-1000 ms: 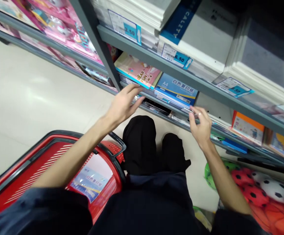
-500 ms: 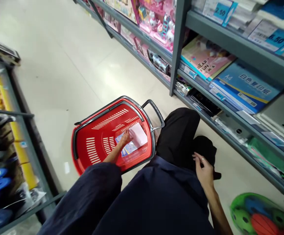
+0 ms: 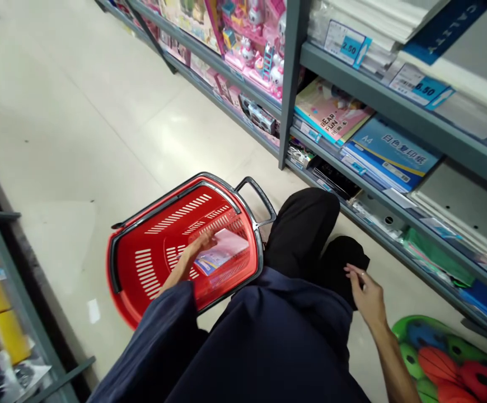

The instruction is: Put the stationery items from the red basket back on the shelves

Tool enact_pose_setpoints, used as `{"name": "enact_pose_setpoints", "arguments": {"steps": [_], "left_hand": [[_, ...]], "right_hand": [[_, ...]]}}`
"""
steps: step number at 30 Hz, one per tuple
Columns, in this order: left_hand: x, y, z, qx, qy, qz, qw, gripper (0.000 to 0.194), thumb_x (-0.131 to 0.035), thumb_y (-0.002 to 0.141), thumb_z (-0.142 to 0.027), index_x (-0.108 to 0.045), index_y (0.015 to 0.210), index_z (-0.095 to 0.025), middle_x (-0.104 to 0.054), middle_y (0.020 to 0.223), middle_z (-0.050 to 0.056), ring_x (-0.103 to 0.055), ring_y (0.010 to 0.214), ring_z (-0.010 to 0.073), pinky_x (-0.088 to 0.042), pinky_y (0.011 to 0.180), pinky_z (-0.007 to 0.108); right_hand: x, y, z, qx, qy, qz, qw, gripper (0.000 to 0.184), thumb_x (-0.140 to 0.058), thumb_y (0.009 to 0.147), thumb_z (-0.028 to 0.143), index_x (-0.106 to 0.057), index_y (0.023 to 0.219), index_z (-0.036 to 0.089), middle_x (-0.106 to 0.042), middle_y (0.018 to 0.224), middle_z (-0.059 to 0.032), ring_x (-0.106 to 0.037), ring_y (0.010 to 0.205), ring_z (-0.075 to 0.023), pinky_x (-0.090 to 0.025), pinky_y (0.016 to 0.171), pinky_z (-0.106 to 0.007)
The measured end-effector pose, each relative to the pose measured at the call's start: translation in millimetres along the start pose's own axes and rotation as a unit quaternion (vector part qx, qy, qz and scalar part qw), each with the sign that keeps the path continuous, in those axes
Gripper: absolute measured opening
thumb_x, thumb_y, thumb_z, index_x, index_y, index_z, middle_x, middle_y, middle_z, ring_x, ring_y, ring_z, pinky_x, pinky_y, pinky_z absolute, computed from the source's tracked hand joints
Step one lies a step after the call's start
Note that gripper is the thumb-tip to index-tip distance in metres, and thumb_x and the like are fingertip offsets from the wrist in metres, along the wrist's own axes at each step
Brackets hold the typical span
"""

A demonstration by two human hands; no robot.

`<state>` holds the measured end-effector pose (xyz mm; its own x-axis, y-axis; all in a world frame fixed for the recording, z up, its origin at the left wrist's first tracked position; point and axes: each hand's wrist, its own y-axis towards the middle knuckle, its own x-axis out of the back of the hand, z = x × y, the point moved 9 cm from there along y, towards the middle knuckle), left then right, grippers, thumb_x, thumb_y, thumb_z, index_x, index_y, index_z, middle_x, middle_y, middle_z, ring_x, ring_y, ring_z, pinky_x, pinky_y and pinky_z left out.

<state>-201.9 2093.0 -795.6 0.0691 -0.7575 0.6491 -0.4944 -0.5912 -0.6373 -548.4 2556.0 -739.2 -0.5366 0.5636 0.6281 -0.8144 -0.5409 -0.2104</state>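
My left hand [image 3: 202,244] reaches into a red plastic shopping basket [image 3: 128,285] on the floor in front of me. Its fingers look stretched out and somewhat blurred, at the left edge of a flat pack [image 3: 214,260] with a blue and white printed front and a pale sheet [image 3: 230,244] over it. Nothing shows in the grasp. The pack lies at the basket's right end, near the black pull handle [image 3: 260,196]. Beside my black-trousered knee, my right hand [image 3: 367,294] hangs with loosely bent fingers, thumb and fingertips apart, holding nothing.
Grey shelving [image 3: 289,84] runs along the right, with blue A4 paper packs [image 3: 394,148], notebooks [image 3: 331,112] and pink boxed toys [image 3: 252,45]. Coloured balls [image 3: 440,358] lie at the lower right. Another shelf [image 3: 17,302] with yellow trim stands at the left.
My left hand has drawn back leftward from over the pack, which stays inside the basket. My right hand has shifted slightly right and down. The view has turned a little to the right.
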Motion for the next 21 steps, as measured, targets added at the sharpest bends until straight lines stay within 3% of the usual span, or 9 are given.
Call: {"name": "enact_pose_setpoints", "arguments": {"steps": [3, 6, 7, 9, 11, 13, 17, 19, 21], "left_hand": [[32.2, -56, 22, 0.035, -0.048, -0.071, 0.996, 0.007, -0.059, 0.074, -0.025, -0.057, 0.07, -0.02, -0.052, 0.059, -0.003, -0.054, 0.064, 0.0183, -0.046, 0.063, 0.031], [85.6, -131, 47, 0.09, -0.151, -0.241, 0.954, 0.015, -0.059, 0.069, -0.035, -0.056, 0.07, -0.02, -0.051, 0.062, -0.003, -0.049, 0.061, 0.0162, -0.041, 0.058, 0.029], [105.9, -157, 54, 0.096, -0.235, -0.329, 0.909, 0.015, -0.063, 0.062, -0.032, -0.056, 0.067, -0.02, -0.053, 0.062, -0.003, -0.048, 0.061, 0.0155, -0.041, 0.058, 0.028], [137.7, -204, 58, 0.059, -0.402, -0.482, 0.777, 0.013, -0.061, 0.05, -0.025, -0.052, 0.057, -0.019, -0.052, 0.059, -0.002, -0.047, 0.061, 0.0141, -0.041, 0.056, 0.026], [159.7, -230, 43, -0.013, -0.498, -0.543, 0.676, 0.012, -0.054, 0.044, -0.02, -0.045, 0.051, -0.02, -0.05, 0.056, -0.001, -0.049, 0.062, 0.0141, -0.042, 0.057, 0.024], [180.7, -240, 12, -0.092, -0.541, -0.54, 0.638, 0.011, -0.052, 0.045, -0.02, -0.045, 0.054, -0.021, -0.053, 0.057, 0.0, -0.06, 0.072, 0.0171, -0.047, 0.061, 0.026], [205.0, -233, -76, -0.206, -0.57, -0.394, 0.691, 0.02, -0.063, 0.07, -0.025, -0.069, 0.088, -0.025, -0.078, 0.092, 0.004, -0.07, 0.126, 0.0331, -0.063, 0.08, 0.042], [200.2, -218, -112, -0.2, -0.585, -0.316, 0.72, 0.032, -0.07, 0.078, -0.032, -0.073, 0.11, -0.03, -0.081, 0.108, 0.002, -0.067, 0.134, 0.0359, -0.068, 0.087, 0.049], [187.3, -200, -135, -0.17, -0.622, -0.272, 0.714, 0.036, -0.072, 0.082, -0.033, -0.072, 0.117, -0.028, -0.082, 0.107, 0.001, -0.071, 0.128, 0.0348, -0.07, 0.093, 0.05]], "right_hand": [[40, 17, 25, -0.001, 0.001, -0.044, 0.999, 0.034, -0.061, 0.097, 0.057, -0.078, 0.116, 0.035, -0.082, 0.112, -0.0115, -0.08, 0.098, -0.0384, -0.067, 0.08, -0.057], [73, 35, 73, 0.048, 0.043, -0.107, 0.992, 0.027, -0.066, 0.097, 0.054, -0.08, 0.114, 0.038, -0.081, 0.106, -0.0093, -0.078, 0.091, -0.0371, -0.063, 0.085, -0.062], [79, 39, 93, 0.073, 0.071, -0.124, 0.987, 0.025, -0.068, 0.097, 0.052, -0.081, 0.114, 0.038, -0.08, 0.102, -0.0083, -0.076, 0.086, -0.0359, -0.062, 0.086, -0.063], [80, 47, 134, 0.125, 0.123, -0.134, 0.975, 0.022, -0.072, 0.097, 0.048, -0.083, 0.113, 0.037, -0.079, 0.096, -0.0074, -0.072, 0.077, -0.0329, -0.06, 0.081, -0.062], [66, 54, 179, 0.176, 0.155, -0.097, 0.967, 0.021, -0.072, 0.098, 0.045, -0.084, 0.113, 0.036, -0.079, 0.095, -0.0067, -0.071, 0.074, -0.0301, -0.06, 0.079, -0.059], [41, 57, 227, 0.224, 0.18, -0.011, 0.958, 0.022, -0.07, 0.102, 0.046, -0.083, 0.117, 0.037, -0.08, 0.103, -0.0058, -0.074, 0.083, -0.0294, -0.06, 0.084, -0.056], [-23, 46, 317, 0.323, 0.221, 0.206, 0.897, 0.047, -0.066, 0.101, 0.062, -0.071, 0.138, 0.033, -0.07, 0.145, -0.0076, -0.066, 0.134, -0.0316, -0.053, 0.117, -0.057], [-45, 42, 338, 0.328, 0.258, 0.265, 0.869, 0.068, -0.069, 0.096, 0.071, -0.059, 0.151, 0.03, -0.065, 0.151, -0.011, -0.063, 0.139, -0.0308, -0.05, 0.121, -0.055], [-61, 46, 333, 0.292, 0.275, 0.275, 0.874, 0.085, -0.073, 0.094, 0.069, -0.044, 0.162, 0.028, -0.066, 0.145, -0.013, -0.067, 0.131, -0.0286, -0.055, 0.115, -0.051]]}}
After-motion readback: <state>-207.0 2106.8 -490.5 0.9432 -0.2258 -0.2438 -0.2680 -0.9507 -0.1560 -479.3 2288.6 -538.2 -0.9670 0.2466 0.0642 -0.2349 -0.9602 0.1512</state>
